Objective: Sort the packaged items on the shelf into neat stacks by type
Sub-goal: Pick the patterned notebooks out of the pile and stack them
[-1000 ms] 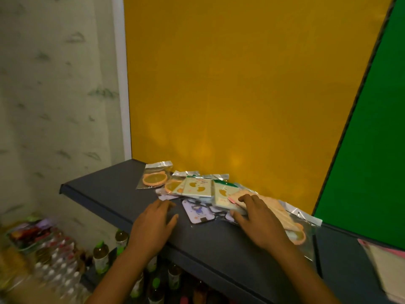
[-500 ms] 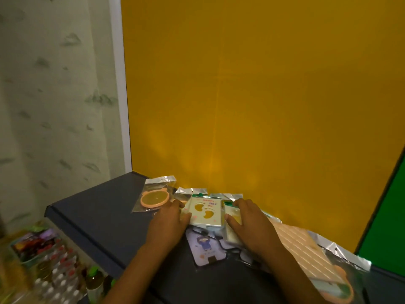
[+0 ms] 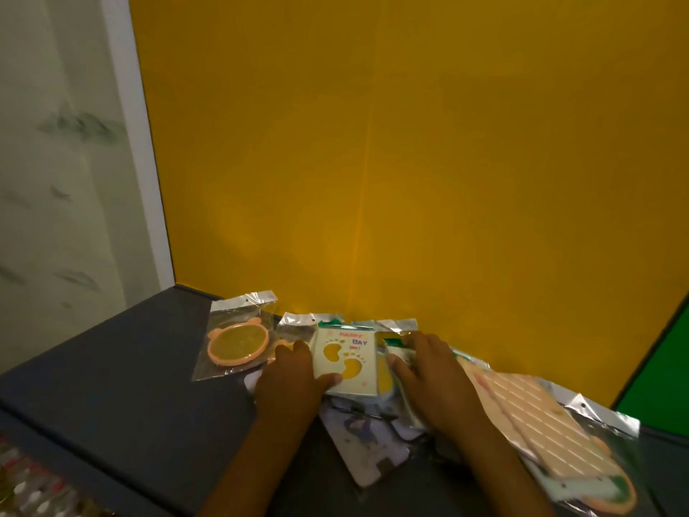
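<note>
Loose plastic-wrapped items lie piled on a dark grey shelf (image 3: 112, 386) against a yellow board. My left hand (image 3: 287, 382) holds the pale footprint card (image 3: 345, 358), thumb on its lower face and fingers at its left edge. My right hand (image 3: 432, 378) grips a second footprint card with a green top (image 3: 397, 347), which overlaps the first. A round orange bear-ear mirror packet (image 3: 238, 343) lies to the left. A purple cartoon card (image 3: 367, 445) lies between my wrists. A peach striped packet (image 3: 529, 416) lies to the right, partly under my right arm.
The yellow board (image 3: 373, 162) stands right behind the pile. A green panel (image 3: 663, 367) adjoins it on the right. A white frame and pale wall (image 3: 67, 181) lie to the left. Blurred bottles (image 3: 30, 486) sit below the shelf's front edge.
Both hands moved forward from the shelf's front onto the two footprint cards. My left thumb now lies on the first card, and the view has moved closer to the pile.
</note>
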